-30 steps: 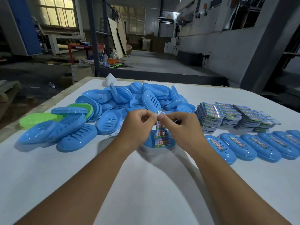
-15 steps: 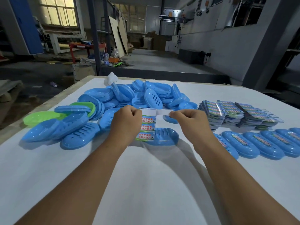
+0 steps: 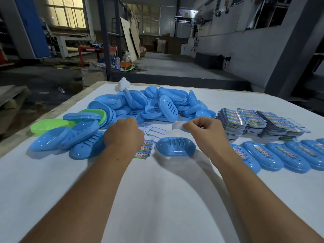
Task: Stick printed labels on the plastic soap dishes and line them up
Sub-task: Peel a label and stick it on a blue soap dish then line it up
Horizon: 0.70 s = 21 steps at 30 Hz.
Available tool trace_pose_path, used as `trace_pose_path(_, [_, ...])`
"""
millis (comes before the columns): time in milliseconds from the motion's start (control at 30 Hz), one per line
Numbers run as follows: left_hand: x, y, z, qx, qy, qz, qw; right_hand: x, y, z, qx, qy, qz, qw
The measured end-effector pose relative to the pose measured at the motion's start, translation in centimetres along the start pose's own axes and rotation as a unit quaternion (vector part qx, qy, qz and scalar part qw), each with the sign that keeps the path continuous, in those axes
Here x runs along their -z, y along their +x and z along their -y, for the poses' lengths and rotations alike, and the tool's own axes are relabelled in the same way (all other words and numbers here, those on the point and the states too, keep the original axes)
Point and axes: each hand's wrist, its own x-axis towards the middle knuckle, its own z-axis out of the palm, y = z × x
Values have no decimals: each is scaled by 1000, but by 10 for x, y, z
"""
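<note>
Left hand: the left hand [image 3: 123,135] is curled, knuckles up, holding a printed label strip with red and green text [image 3: 144,149] that hangs from under it toward the white table cover [image 3: 157,199]; the fingertips are hidden.
Right hand: the right hand [image 3: 204,129] pinches a small white piece of backing paper [image 3: 177,125] between thumb and fingers, raised above the table.
Dish in front: one blue oval plastic soap dish with slots [image 3: 175,146] lies upside down on the table between the two hands, bare of any label, touched by neither hand.
Loose sheets: white peeled label sheets [image 3: 155,131] lie just behind it.
Finished row: labelled blue soap dishes [image 3: 273,157] stand side by side to the right.
Supply: stacks of printed labels [image 3: 254,123] sit behind that row.
Pile: a heap of blue soap dishes [image 3: 157,104], with a green plastic dish [image 3: 50,125] at its left edge, lies beyond the hands.
</note>
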Motion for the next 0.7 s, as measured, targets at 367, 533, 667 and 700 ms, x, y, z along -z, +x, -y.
trace_pose_path(367, [15,-24,-39,-60,-521,161,836,-6,-9,6,61,-50,-9,997])
trace_pose_path(533, [10,-24,-42,-64,-525,168,832,-7,-8,5,69,-39,-2,997])
trace_pose_path(667, [7,-20,-42,-35,-547,164,820,-4,-8,4,104,-5,32,994])
trace_pose_path(700, [7,-19,-41,-24,-556,162,815,-4,-8,5,113,3,41,993])
